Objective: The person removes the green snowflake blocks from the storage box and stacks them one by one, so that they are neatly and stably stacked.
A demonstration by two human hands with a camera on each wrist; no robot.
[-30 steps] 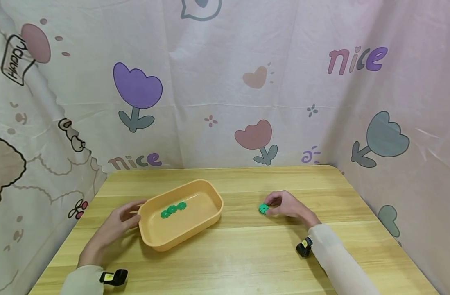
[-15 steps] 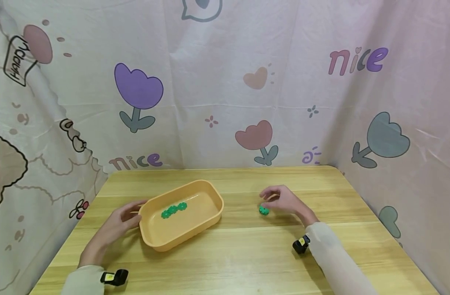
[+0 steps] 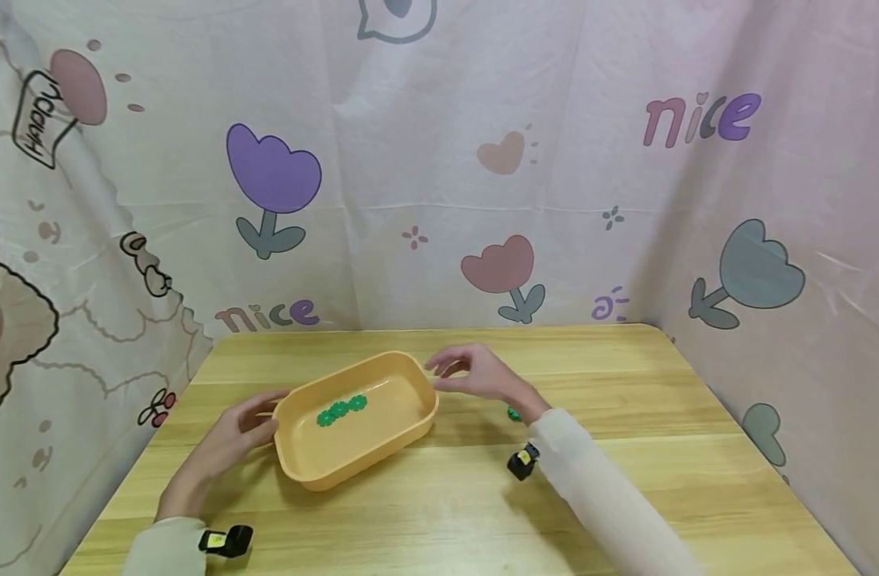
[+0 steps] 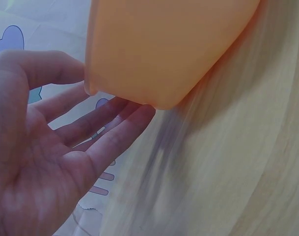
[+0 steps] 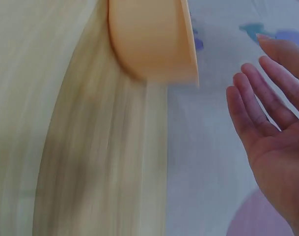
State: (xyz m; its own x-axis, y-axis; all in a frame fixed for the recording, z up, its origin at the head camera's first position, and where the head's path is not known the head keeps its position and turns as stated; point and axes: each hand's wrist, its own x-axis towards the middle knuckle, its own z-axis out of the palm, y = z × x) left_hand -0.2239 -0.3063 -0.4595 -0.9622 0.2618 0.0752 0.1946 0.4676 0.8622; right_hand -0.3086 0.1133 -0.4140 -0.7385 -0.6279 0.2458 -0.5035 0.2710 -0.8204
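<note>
In the head view a yellow-orange plastic tray (image 3: pixel 360 460) sits at an angle on the table. Three small green notched discs (image 3: pixel 341 409), like flower-shaped building pieces, lie in a row inside it. My left hand (image 3: pixel 232 438) is at the tray's left end; in the left wrist view its thumb is right at the rim and its extended fingers touch the outer wall. Empty, my right hand (image 3: pixel 478 373) hovers near the tray's right end, fingers slightly bent and spread apart. Another green disc (image 3: pixel 514 414) lies on the table, partly covered by the right wrist.
The light wooden table (image 3: pixel 425 528) meets a printed cloth backdrop (image 3: pixel 410 160) at its far edge, and the cloth continues along both sides. A small black camera (image 3: pixel 226 542) is strapped to the left wrist, another camera (image 3: pixel 523 462) to the right.
My right hand has let go of the green disc, left it on the table, and moved left to the tray's right end. The left hand and the tray have stayed in place.
</note>
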